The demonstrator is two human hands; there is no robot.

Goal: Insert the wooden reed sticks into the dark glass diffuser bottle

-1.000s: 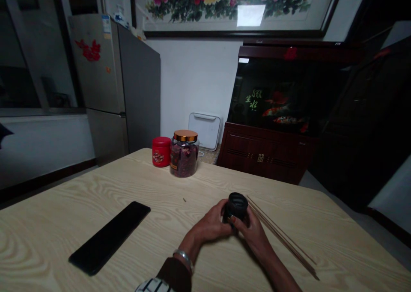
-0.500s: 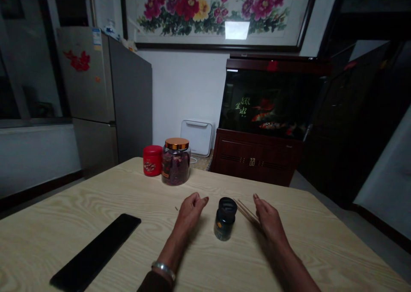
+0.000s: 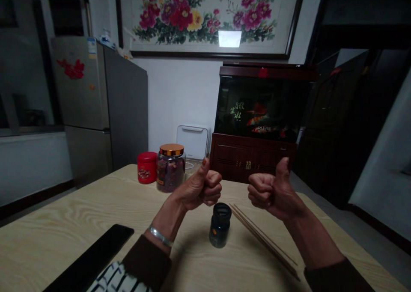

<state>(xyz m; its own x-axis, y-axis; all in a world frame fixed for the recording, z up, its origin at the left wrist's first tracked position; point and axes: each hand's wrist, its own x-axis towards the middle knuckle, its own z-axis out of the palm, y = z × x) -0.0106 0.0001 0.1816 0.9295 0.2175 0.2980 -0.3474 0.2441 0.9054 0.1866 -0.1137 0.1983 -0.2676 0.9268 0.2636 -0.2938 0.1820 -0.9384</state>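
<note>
Both hands are raised above the table with thumbs pointing up and fingers curled into fists. My left hand (image 3: 202,186) is closed with nothing in it, above and left of a small dark jar (image 3: 219,232). On the other side, my right hand (image 3: 274,190) is likewise closed and holds nothing. The jar stands upright between them, its black top facing me. Several thin brown sticks (image 3: 263,239) lie slantwise on the table, right of the jar and below my right hand.
A black phone-like slab (image 3: 93,255) lies at the left of the wooden table (image 3: 64,223). Toward the far edge stand a red canister (image 3: 147,168) and a copper-lidded glass jar (image 3: 171,172). Behind are a fridge (image 3: 126,112) and a fish tank (image 3: 289,108).
Both hands have lifted off the table area, and their thumbs now point up. My right hand has moved up from beside the sticks, which show at full length. The view has shifted slightly.
</note>
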